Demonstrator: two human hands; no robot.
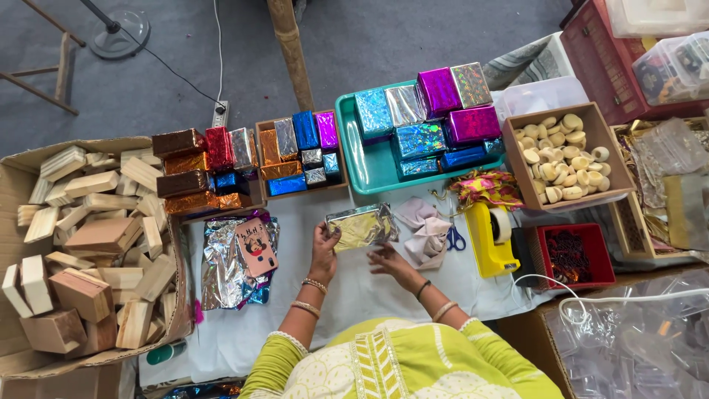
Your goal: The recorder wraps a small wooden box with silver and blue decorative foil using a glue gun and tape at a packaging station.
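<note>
Head view | my left hand (pixel 323 247) fingers pinching the silver-gold foil-wrapped block (pixel 360 226) | right hand (pixel 387 260) fingers spread, touching its near edge | table (pixel 354 295).

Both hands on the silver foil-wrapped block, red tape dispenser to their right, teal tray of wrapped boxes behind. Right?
Not quite: the tape dispenser is yellow, not red, as the head view shows. The rest holds: left hand and right hand are on the silver foil-wrapped block, with the teal tray of wrapped boxes behind.
</note>
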